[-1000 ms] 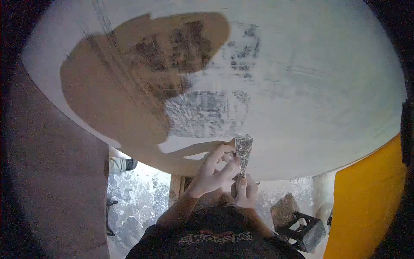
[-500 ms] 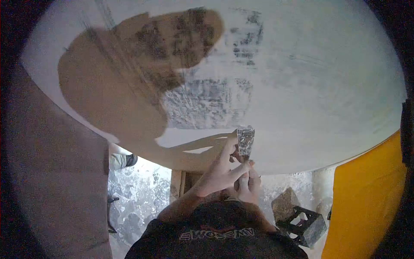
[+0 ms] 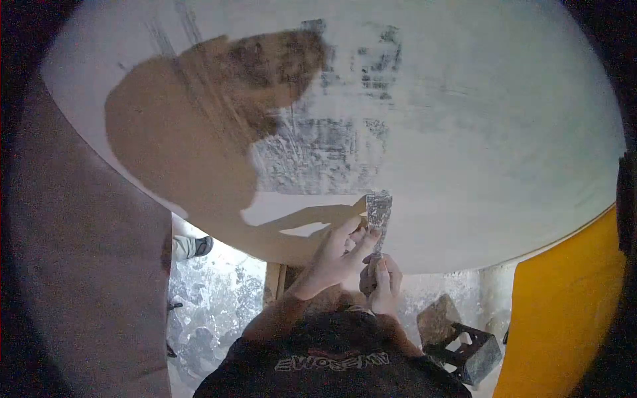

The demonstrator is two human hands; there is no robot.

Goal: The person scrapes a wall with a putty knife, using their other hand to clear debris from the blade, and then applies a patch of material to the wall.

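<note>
Broad pale surface [image 3: 491, 179] was bounded by curved edge; dark patches [image 3: 315, 149] were spread across middle, brownish shadow [image 3: 182, 146] was cast at left. Floor [image 3: 232, 285] was mottled white; dark openwork block [image 3: 483, 363] and speckled slab [image 3: 436, 320] were set close together, right.

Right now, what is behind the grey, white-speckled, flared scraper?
Past the flared end of the scraper, a large, pale, rounded surface shows. Whatever lies directly behind the scraper itself is covered and cannot be seen.
</note>
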